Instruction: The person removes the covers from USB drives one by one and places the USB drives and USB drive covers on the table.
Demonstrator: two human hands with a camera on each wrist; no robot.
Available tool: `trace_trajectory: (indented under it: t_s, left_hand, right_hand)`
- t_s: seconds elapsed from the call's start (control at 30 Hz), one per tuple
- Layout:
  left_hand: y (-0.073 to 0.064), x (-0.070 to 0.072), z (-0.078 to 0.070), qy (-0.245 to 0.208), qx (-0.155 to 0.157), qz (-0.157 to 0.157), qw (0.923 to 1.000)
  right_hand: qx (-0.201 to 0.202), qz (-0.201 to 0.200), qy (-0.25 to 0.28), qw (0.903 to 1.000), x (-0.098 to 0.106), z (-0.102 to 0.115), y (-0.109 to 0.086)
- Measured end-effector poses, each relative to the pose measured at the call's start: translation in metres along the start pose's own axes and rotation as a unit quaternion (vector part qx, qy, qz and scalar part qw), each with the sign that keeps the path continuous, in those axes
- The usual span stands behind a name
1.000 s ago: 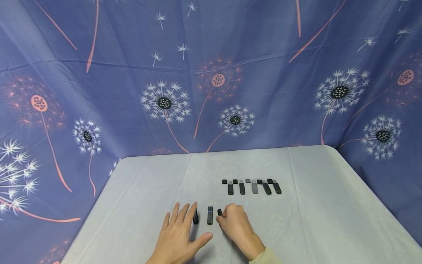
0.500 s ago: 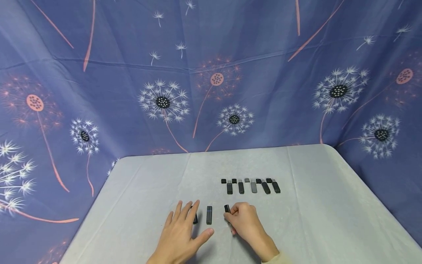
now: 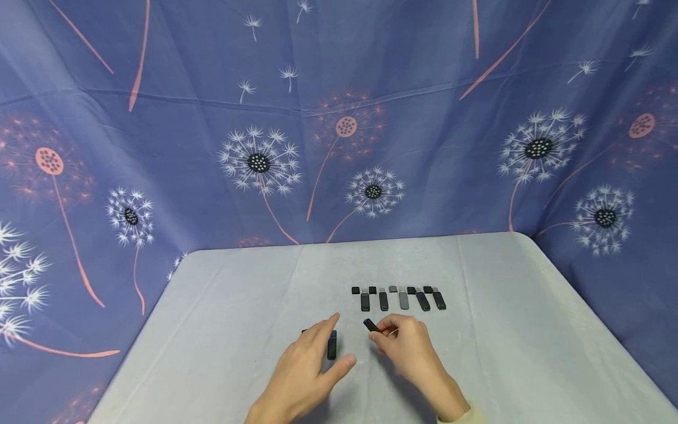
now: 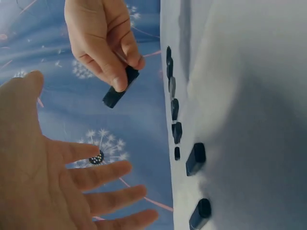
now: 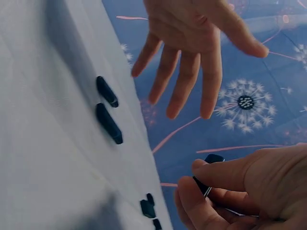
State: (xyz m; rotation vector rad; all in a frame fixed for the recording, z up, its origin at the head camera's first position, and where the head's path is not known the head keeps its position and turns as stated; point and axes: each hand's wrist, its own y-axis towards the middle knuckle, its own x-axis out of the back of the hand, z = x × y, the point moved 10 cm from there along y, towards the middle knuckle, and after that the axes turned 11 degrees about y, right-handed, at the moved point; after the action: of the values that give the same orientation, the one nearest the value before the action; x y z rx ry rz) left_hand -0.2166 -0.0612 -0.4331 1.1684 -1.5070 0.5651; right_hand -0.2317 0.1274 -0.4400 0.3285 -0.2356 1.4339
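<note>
My right hand pinches a black USB stick between thumb and fingers, raised above the table. The left wrist view shows that USB stick tilted, part of it covered by the fingers. My left hand hovers with its fingers extended and thumb apart, holding nothing. Beneath and beside it lie two other black USB sticks. One USB stick has a thin blue band; the other is mostly hidden by the left hand in the head view, but both sticks show in the right wrist view.
Farther back on the white table lies a row of several uncapped USB sticks, one of them a grey USB stick. Small caps, such as a black cap, sit beside their connectors. A blue dandelion-print cloth hangs behind.
My right hand has lifted the black USB stick off the table and moved right and slightly away from me. The left hand has shifted right and turned, now covering more of the leftmost stick.
</note>
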Motion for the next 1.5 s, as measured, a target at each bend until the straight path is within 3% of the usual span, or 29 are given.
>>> trace_trajectory:
  t_s: [0.2, 0.43, 0.53, 0.7, 0.9, 1.1, 1.37, 1.5]
  left_hand:
    - [0.005, 0.004, -0.015, -0.023, -0.034, -0.003, 0.9992]
    - [0.013, 0.007, -0.033, -0.118, -0.049, 0.008, 0.9918]
    - [0.016, 0.014, -0.042, -0.136, -0.073, -0.012, 0.9879]
    - [0.018, 0.028, -0.055, -0.149, -0.113, -0.072, 0.9797]
    - [0.018, 0.039, -0.06, -0.177, -0.128, -0.12, 0.9685]
    - [0.016, 0.041, -0.063, -0.203, -0.125, -0.126, 0.963]
    - [0.013, 0.045, -0.061, -0.204, -0.128, -0.167, 0.9562]
    - [0.011, 0.046, -0.06, -0.199, -0.122, -0.184, 0.9549]
  right_hand:
    - [0.007, -0.002, -0.001, 1.0, 0.012, 0.014, -0.004]
    - [0.019, 0.024, 0.018, 0.9994, 0.018, 0.026, -0.016]
    - [0.021, 0.034, 0.026, 0.9989, 0.019, 0.031, -0.02]
    - [0.027, 0.047, 0.034, 0.998, 0.019, 0.038, -0.024]
    - [0.042, 0.05, 0.04, 0.9971, 0.019, 0.045, -0.029]
    - [0.07, 0.065, 0.052, 0.9941, 0.015, 0.053, -0.034]
    - [0.065, 0.055, 0.053, 0.995, 0.015, 0.05, -0.036]
    - [0.082, 0.049, 0.043, 0.9945, 0.014, 0.05, -0.037]
